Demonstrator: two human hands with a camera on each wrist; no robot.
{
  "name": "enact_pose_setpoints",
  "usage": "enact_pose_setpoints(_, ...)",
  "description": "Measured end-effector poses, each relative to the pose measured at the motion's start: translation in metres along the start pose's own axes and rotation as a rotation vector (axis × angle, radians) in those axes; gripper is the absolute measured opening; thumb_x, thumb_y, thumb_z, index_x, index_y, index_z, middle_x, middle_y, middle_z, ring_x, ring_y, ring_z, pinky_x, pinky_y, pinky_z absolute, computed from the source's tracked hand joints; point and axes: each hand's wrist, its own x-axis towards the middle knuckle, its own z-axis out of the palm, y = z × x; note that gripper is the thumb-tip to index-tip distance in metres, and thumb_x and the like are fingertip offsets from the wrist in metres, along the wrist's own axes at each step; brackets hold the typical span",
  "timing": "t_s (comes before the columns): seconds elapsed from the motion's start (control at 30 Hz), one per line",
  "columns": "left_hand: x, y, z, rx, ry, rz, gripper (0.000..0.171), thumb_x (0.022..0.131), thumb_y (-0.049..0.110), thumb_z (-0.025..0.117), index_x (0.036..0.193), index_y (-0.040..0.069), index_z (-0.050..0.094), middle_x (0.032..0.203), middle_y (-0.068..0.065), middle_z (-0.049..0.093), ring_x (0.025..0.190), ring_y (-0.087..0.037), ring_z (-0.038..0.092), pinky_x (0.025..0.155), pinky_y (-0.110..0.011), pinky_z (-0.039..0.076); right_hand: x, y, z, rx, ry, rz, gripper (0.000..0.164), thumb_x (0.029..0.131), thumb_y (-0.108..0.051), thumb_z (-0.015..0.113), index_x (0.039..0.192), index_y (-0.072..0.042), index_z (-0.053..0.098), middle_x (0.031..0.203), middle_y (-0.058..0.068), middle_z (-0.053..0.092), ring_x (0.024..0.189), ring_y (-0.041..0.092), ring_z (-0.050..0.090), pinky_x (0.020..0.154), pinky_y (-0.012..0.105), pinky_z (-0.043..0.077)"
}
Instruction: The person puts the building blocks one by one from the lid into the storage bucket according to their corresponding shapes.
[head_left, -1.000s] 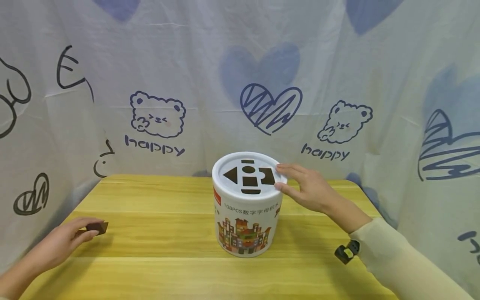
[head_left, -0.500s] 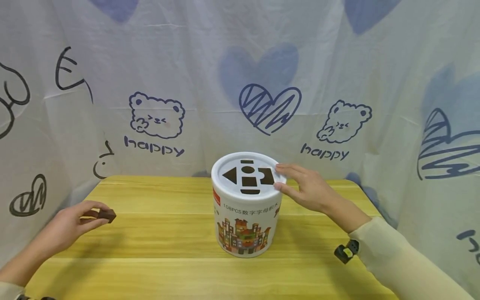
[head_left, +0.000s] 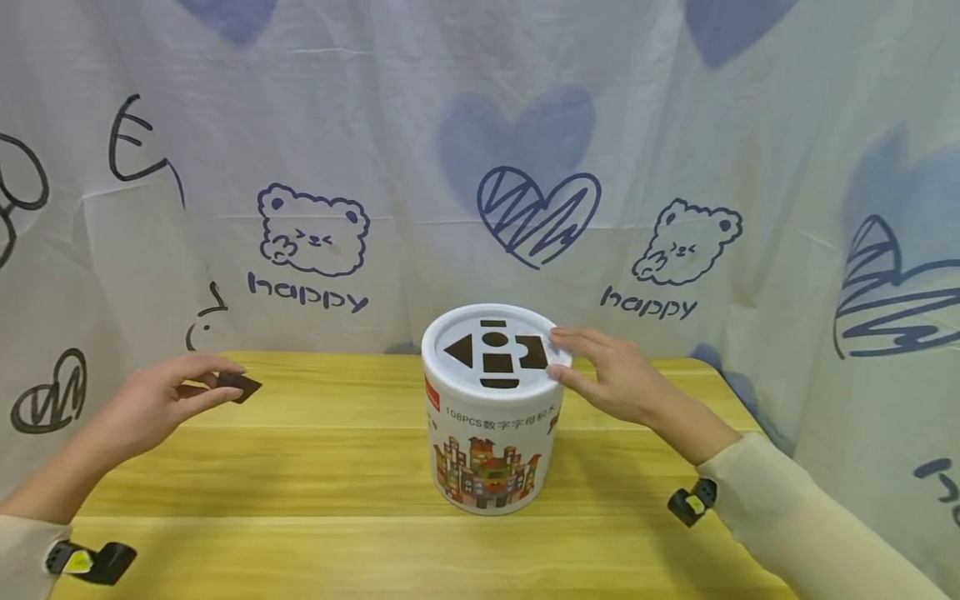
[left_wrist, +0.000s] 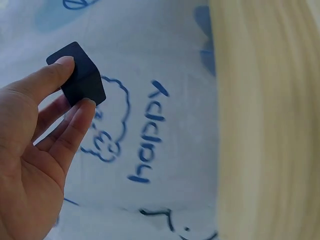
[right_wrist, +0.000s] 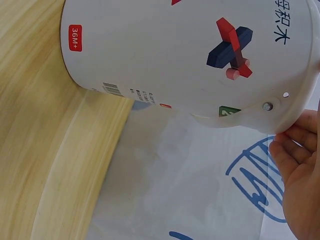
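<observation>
My left hand (head_left: 161, 400) pinches a small dark block (head_left: 240, 386) between thumb and fingers, above the left part of the table. In the left wrist view the dark block (left_wrist: 77, 75) shows flat, angular faces, the thumb on one side and a fingertip at its lower edge. A white cylindrical block bucket (head_left: 491, 442) stands upright near the table's middle. Its white lid (head_left: 442, 367) has several dark shaped holes, among them a triangle, a round one and a square. My right hand (head_left: 618, 379) rests on the right side of the lid's rim, fingers extended and thumb nearer me.
The yellow wood-grain table (head_left: 322, 500) lies under both hands. A white curtain (head_left: 420, 150) with bear, heart and "happy" prints hangs behind it and on both sides. Small black wrist cameras sit at both cuffs.
My left hand, holding the dark block, has risen and moved forward and to the right from low over the table's left side. The right hand and the bucket stay in place.
</observation>
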Motion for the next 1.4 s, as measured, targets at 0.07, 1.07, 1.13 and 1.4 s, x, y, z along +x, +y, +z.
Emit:
enact_pose_setpoints(0.07,0.008,0.008,-0.003,0.010,0.001,0.033,0.023,0.090,0.010,0.072,0.112,0.014,0.070,0.108,-0.002,0.067,0.089,0.005,0.055,0.071,-0.019,0.056,0.000,0.000,0.000,0.002,-0.001,0.000,0.056,0.096,-0.046,0.059,0.140,-0.011,0.055,0.145,0.010,0.050,0.130,0.034,0.048,0.106,0.056,0.038)
enact_pose_setpoints(1.07,0.116,0.115,-0.001,0.050,-0.155,0.368,0.023,0.090,0.016,0.073,0.113,0.018,0.070,0.112,0.004,0.066,0.095,-0.012,0.061,0.072,-0.034,0.054,0.001,0.000,0.001,-0.004,0.010,-0.011,0.056,0.096,-0.045,0.059,0.139,-0.010,0.055,0.144,0.009,0.050,0.129,0.035,0.049,0.106,0.056,0.039)
enact_pose_setpoints(1.13,0.123,0.119,0.001,0.031,-0.182,0.368,0.023,0.090,0.018,0.073,0.113,0.018,0.070,0.110,0.005,0.066,0.095,-0.011,0.061,0.074,-0.035,0.054,0.001,0.000,0.001,-0.005,0.010,-0.008,0.055,0.096,-0.045,0.059,0.139,-0.010,0.055,0.144,0.009,0.050,0.128,0.035,0.049,0.106,0.056,0.039)
enact_pose_setpoints(1.4,0.155,0.133,0.011,-0.091,-0.261,0.388,0.025,0.088,0.024,0.074,0.111,0.016,0.073,0.108,0.005,0.068,0.101,-0.016,0.063,0.090,-0.040,0.053,0.000,0.000,0.002,-0.008,0.013,-0.009,0.056,0.096,-0.046,0.059,0.139,-0.011,0.055,0.144,0.009,0.050,0.128,0.034,0.049,0.105,0.056,0.039)
